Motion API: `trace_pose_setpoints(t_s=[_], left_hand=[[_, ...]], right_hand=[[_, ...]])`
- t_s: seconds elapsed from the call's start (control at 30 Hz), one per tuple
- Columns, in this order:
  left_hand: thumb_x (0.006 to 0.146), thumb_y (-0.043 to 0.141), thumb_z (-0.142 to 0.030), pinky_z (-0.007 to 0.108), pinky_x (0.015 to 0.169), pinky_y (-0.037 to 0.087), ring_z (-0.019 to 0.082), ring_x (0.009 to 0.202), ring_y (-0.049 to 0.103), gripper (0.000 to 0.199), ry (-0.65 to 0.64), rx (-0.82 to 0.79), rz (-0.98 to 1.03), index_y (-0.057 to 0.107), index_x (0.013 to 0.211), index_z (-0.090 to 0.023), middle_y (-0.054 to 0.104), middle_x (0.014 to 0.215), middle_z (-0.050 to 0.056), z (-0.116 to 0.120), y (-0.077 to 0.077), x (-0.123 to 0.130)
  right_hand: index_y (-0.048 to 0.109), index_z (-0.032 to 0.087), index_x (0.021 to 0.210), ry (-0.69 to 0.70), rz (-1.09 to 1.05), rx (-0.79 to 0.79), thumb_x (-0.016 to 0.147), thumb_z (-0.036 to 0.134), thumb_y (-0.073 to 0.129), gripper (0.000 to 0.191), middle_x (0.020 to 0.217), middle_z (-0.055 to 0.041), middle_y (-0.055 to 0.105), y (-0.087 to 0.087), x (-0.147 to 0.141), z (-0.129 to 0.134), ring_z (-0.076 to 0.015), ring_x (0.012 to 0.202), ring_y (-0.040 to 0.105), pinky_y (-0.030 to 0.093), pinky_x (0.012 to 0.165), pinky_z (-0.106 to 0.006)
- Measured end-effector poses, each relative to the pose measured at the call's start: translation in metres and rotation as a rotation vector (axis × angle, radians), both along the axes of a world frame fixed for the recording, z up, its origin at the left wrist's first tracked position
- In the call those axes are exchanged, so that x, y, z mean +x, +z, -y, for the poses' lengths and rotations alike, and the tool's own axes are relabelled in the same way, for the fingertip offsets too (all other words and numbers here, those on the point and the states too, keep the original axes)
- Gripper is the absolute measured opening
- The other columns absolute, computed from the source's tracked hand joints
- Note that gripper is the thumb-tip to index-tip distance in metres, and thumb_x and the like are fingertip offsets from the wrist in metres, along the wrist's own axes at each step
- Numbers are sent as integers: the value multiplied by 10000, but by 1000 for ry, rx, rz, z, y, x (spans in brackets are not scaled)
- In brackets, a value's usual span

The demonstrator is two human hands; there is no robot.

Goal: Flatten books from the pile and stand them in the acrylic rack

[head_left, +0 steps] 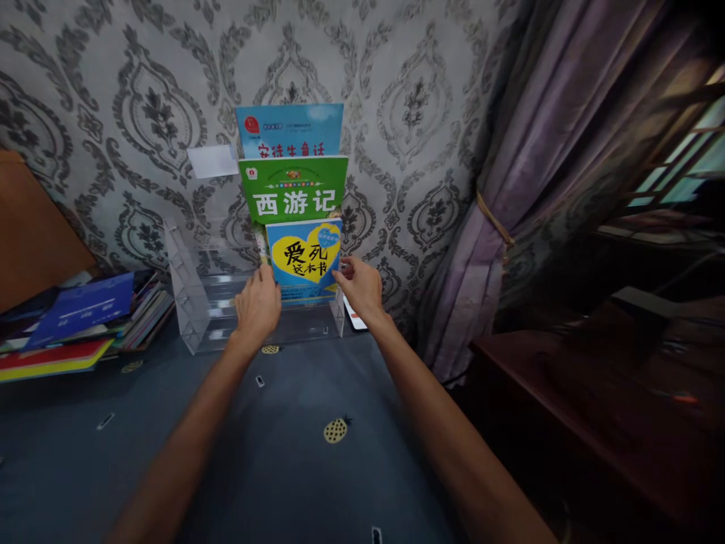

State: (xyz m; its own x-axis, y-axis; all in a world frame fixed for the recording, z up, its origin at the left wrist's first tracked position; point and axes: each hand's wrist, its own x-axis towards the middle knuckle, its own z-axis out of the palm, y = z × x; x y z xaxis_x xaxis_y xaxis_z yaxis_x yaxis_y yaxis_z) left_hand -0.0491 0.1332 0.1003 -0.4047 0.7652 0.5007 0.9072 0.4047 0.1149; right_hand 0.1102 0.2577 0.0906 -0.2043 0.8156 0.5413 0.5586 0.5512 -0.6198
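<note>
The patterned wall [368, 113] rises behind both hands, and the dark cloth [272, 468] spreads below and in front of them. The curtain [532, 166], tied in at the middle, hangs well to the right of the right hand [362, 289], with the red-brown desk [589, 408] further out on that side and lower. The clear rack [186, 306] stands on the cloth around the left hand [258, 304], its left end reaching well past that hand and its right end just below the right one. Left of the left hand, well apart, lies the pile [144, 311] of books and papers. Above and between the hands, the blue book [291, 130] stands rearmost, with the green book [297, 189] before it, covering its lower part. The heart book [306, 261], frontmost and upright at the rack, is directly between the hands. The right hand pinches its right edge, thumb on the cover; the left hand's bent fingers are at its left edge, but whether they grip cannot be told. Just below the right hand, the phone [355, 317] shows partly behind the rack's end.
</note>
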Motion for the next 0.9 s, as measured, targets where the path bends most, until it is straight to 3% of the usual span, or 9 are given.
trace_pose_setpoints(t_s=[0.27,0.57,0.77,0.9], left_hand=[[992,393,-225,365,815,539,282,1124,565,254,-115,46,-139,550,1184,-173,614,1176,133,2,1,7],[996,403,-232,357,847,518,268,1124,587,237,-155,47,-52,548,1180,-194,631,1181,118,4,4,8],[1008,393,-245,348,798,500,248,1004,645,239,-175,30,-4,572,1158,-192,659,1179,94,9,10,15],[987,432,-227,332,798,494,223,940,653,221,-253,30,53,617,1100,-185,696,1100,89,16,22,20]], right_hand=[[703,185,1161,23,46,-22,815,276,689,358,904,-60,777,8,7,0,-259,901,717,521,814,-357],[697,164,1183,89,54,-35,820,291,690,384,929,-77,775,19,14,1,-256,891,705,513,818,-365],[707,156,1149,140,52,-4,811,306,685,370,891,-71,769,27,19,4,-232,825,692,487,752,-336],[716,163,1107,186,61,10,803,313,681,341,860,-60,763,33,25,5,-213,786,683,475,709,-316]])
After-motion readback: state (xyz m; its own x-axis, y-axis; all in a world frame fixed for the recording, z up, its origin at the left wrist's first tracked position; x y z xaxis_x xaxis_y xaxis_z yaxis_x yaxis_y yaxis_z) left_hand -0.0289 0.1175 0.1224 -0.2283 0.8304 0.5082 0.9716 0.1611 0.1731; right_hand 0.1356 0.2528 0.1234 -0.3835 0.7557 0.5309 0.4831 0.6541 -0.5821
